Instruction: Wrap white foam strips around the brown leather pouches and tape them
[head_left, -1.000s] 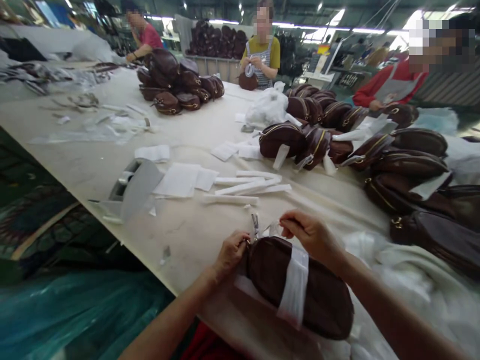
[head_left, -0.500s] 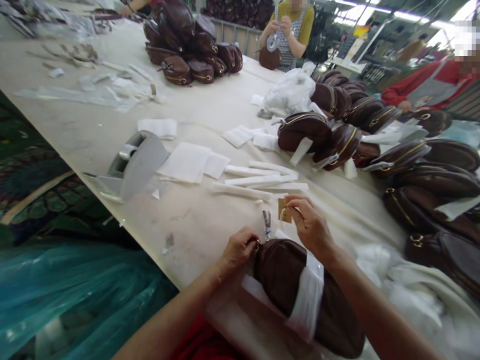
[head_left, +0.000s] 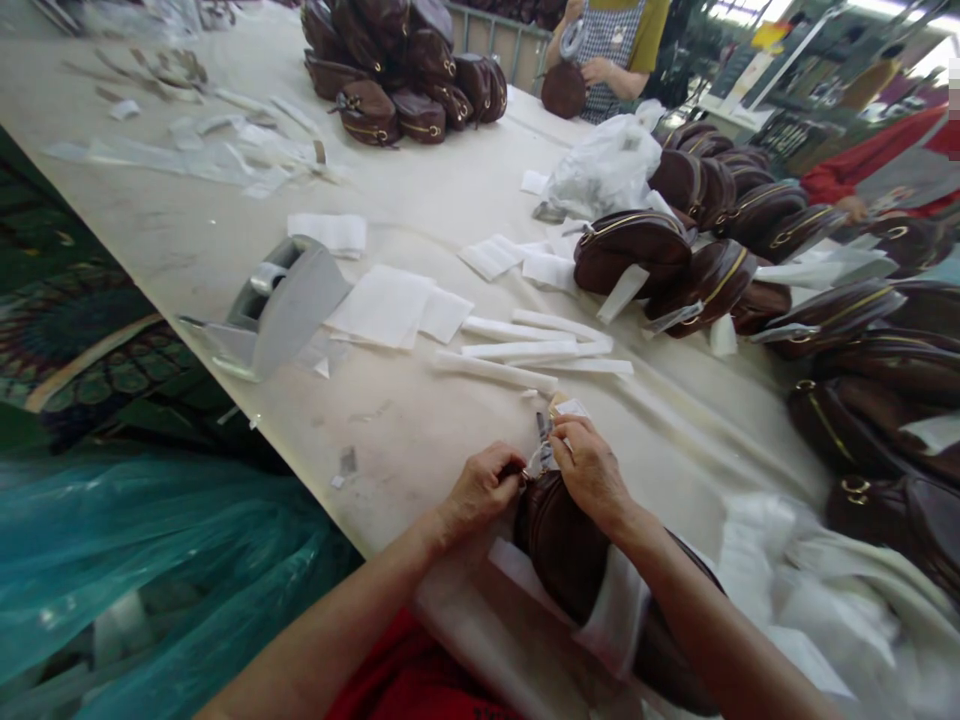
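Observation:
A dark brown leather bag (head_left: 562, 550) lies at the table edge in front of me, a white strip of wrapping (head_left: 616, 610) around its middle. My left hand (head_left: 486, 488) is closed in a pinch at the bag's near-left end, by its small metal fitting; the fingers partly cover what they grip. Over the same end, my right hand (head_left: 592, 475) pinches a hang tag (head_left: 571, 407) with a pale side showing. A grey-and-white strip (head_left: 544, 440) stands up between the two hands, beside a thin pale string.
Flat white sheets (head_left: 382, 305) and folded white strips (head_left: 525, 350) lie beyond my hands. A grey tape dispenser (head_left: 289, 310) stands at the left edge. Brown bags (head_left: 840, 310) crowd the right; more (head_left: 397, 80) are piled behind. Two people work across the table.
My right hand has brought the tag down and left, close to my left hand and the bag's end. My left hand keeps its pinch there. The view has shifted slightly.

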